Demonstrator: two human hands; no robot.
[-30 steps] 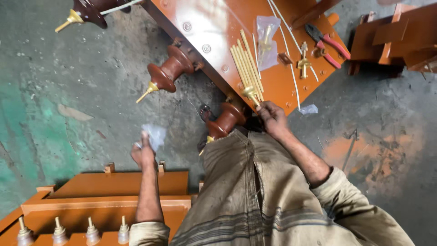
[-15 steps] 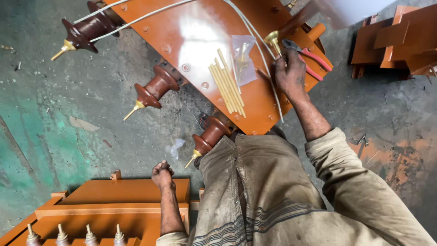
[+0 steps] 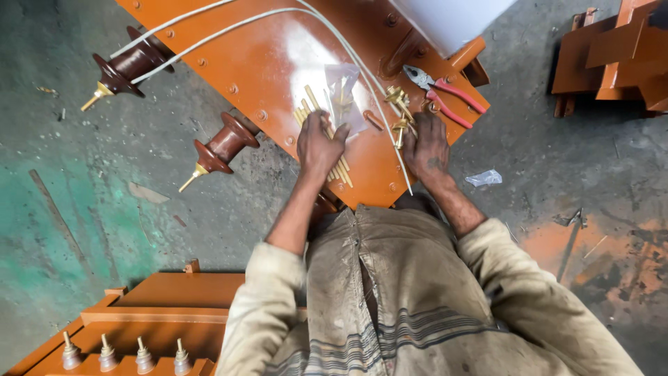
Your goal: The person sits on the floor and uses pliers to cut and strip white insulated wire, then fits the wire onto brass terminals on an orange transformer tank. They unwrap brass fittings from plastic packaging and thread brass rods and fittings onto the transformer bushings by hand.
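Note:
An orange metal cover plate [image 3: 278, 63] lies under both of my hands. My left hand [image 3: 318, 145] rests on a bundle of thin yellow rods [image 3: 342, 172], its fingertips touching a clear plastic bag [image 3: 346, 94] of small parts. My right hand [image 3: 426, 145] lies palm down beside a brass fitting [image 3: 399, 129] on a white cable [image 3: 229, 31]; whether its fingers grip the fitting is hidden. Red-handled pliers [image 3: 445, 94] lie just beyond the right hand. Two brown insulators [image 3: 224, 145] with brass tips stick out of the plate's left edge.
A second orange tank top with several small terminals [image 3: 122, 355] sits at the lower left. Orange metal brackets [image 3: 612, 56] stand at the upper right. A crumpled clear wrapper [image 3: 483, 178] lies on the stained concrete floor.
My left hand has risen from the lower orange tank onto the yellow rods. My right hand has drawn back from the pliers toward the brass fitting. The view has shifted closer over the plate.

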